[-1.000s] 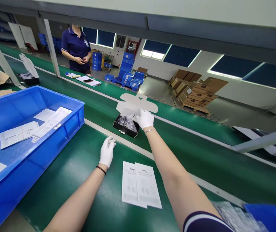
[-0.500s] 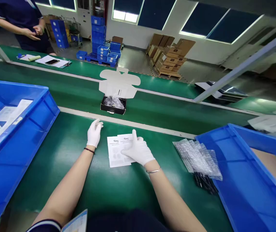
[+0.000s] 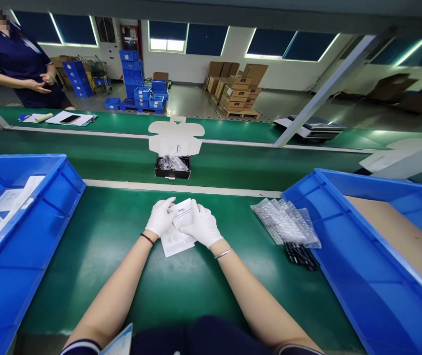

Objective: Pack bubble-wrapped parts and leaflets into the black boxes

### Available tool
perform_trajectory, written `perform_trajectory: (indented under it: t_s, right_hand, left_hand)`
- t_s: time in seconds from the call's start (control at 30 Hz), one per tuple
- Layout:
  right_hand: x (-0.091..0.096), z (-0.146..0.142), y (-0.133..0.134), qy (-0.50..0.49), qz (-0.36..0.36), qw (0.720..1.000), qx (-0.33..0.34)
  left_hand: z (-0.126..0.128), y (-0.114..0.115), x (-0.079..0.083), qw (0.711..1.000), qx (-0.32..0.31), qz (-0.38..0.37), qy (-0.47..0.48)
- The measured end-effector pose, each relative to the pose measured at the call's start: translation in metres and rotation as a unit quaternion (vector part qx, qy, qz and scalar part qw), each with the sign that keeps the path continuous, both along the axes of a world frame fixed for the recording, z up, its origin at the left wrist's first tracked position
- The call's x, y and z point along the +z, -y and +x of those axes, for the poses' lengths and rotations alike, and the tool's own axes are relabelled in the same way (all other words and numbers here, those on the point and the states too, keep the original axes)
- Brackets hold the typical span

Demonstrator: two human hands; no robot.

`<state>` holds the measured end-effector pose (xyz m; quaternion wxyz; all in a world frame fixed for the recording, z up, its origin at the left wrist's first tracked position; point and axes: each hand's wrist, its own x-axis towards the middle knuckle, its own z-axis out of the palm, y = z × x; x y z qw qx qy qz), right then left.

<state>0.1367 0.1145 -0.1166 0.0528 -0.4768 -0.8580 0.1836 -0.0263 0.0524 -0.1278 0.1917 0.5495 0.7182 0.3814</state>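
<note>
Surface: my work lies on a matt green conveyor belt (image 3: 122, 286); a pale strip parts it from a second green lane behind.
Room: a factory hall with stacked brown cardboard cartons (image 3: 237, 88) and stacked blue plastic crates (image 3: 135, 81) at the back.
Left hand (image 3: 161, 217): white-gloved, fingers closed on the left edge of the white printed paper leaflet (image 3: 184, 211).
Right hand (image 3: 202, 227): white-gloved, gripping the same leaflet from the right, just above the belt.
Beneath: a second white paper sheet (image 3: 173, 244) lies flat under my hands.
Ahead: an open black cardboard box (image 3: 172, 170), white flap lid upright, with a crinkled clear bag inside.
Sides: the deep blue plastic bin on my left (image 3: 53, 207) holds papers; the other blue plastic bin (image 3: 347, 266) is on my right, with shiny bubble-wrap bags (image 3: 287, 224) beside it.
Far side: a person in a dark blue shirt (image 3: 14, 59).
</note>
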Motion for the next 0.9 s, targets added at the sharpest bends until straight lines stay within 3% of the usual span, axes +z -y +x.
perform_trajectory:
  t_s: [0.1,0.17,0.23,0.33,0.4,0.43,0.5,0.53,0.63,0.7,0.83,0.9]
  right_hand:
    - [-0.004,0.008,-0.004,-0.137,-0.029,0.989,-0.039]
    - [0.0,0.018,-0.008,-0.258,-0.081,0.961,-0.057]
    - [0.009,0.027,-0.01,-0.354,-0.126,0.926,-0.031]
    - [0.024,0.036,-0.008,-0.367,-0.186,0.908,0.071]
    - [0.031,0.041,-0.007,-0.298,-0.2,0.924,0.132]
    - [0.035,0.047,-0.008,-0.244,-0.178,0.944,0.131]
    - [0.041,0.067,-0.018,-0.125,-0.082,0.988,0.044]
    - [0.046,0.083,-0.026,-0.073,-0.026,0.997,-0.027]
    - [0.057,0.147,-0.053,0.021,0.079,0.971,-0.223]
    - [0.06,0.19,-0.065,0.052,0.098,0.946,-0.305]
    - [0.056,0.239,-0.06,0.063,0.1,0.924,-0.363]
    - [0.056,0.242,-0.049,0.035,0.113,0.927,-0.357]
  left_hand:
    - [-0.006,0.009,0.006,0.981,0.009,0.061,0.185]
    - [-0.009,0.017,0.008,0.954,0.003,0.096,0.285]
    - [-0.009,0.023,0.009,0.933,-0.017,0.122,0.339]
    - [-0.001,0.026,0.012,0.952,-0.095,0.13,0.261]
    - [0.01,0.027,0.015,0.961,-0.166,0.124,0.18]
    - [0.014,0.029,0.017,0.96,-0.19,0.117,0.167]
    - [0.018,0.032,0.018,0.96,-0.189,0.093,0.185]
    - [0.017,0.033,0.018,0.964,-0.155,0.079,0.204]
    - [0.006,0.032,0.013,0.966,0.007,0.062,0.251]
    - [0.0,0.029,0.01,0.951,0.057,0.079,0.292]
    - [-0.005,0.031,0.004,0.917,0.028,0.111,0.383]
    - [-0.01,0.037,0.002,0.931,0.017,0.092,0.352]
